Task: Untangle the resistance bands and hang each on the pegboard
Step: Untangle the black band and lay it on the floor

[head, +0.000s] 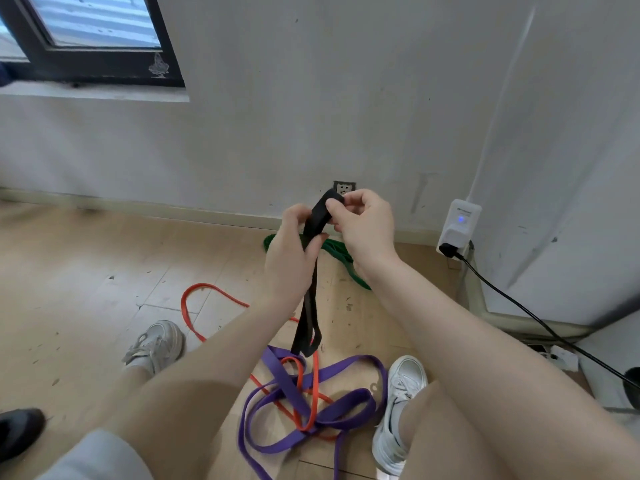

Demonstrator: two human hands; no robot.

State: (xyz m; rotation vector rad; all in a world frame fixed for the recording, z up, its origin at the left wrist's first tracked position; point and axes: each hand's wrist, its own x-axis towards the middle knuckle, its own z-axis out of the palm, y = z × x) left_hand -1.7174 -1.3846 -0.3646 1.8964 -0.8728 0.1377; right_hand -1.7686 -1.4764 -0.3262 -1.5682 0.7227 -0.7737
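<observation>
While the purple band (311,407) and the red band (304,393) lie knotted together on the floor (86,258), a person crouched above them works on the black band (313,271), lifted free of the heap. Left of the black band, one loop of the red band runs out across the boards, near a pale shoe (157,344). The left hand (294,258) has its fingers curled round the black band's doubled strap just below the top fold. The strap hangs straight down from there, its lower loop dangling just above the purple-and-red knot. Right of it, the right hand (360,220) pinches the top fold between thumb and fingertips. Behind the right wrist, a green band (343,254) lies on the floor against the skirting, apart from the knot. Further right, a white plug unit (459,226) sits in the wall with a black cord (540,320) trailing off.

The step in hand looks to be straightening the black band, the first freed. No pegboard is in view, so hanging it would call for rising and turning to find it. The purple-and-red knot is not yet undone.
</observation>
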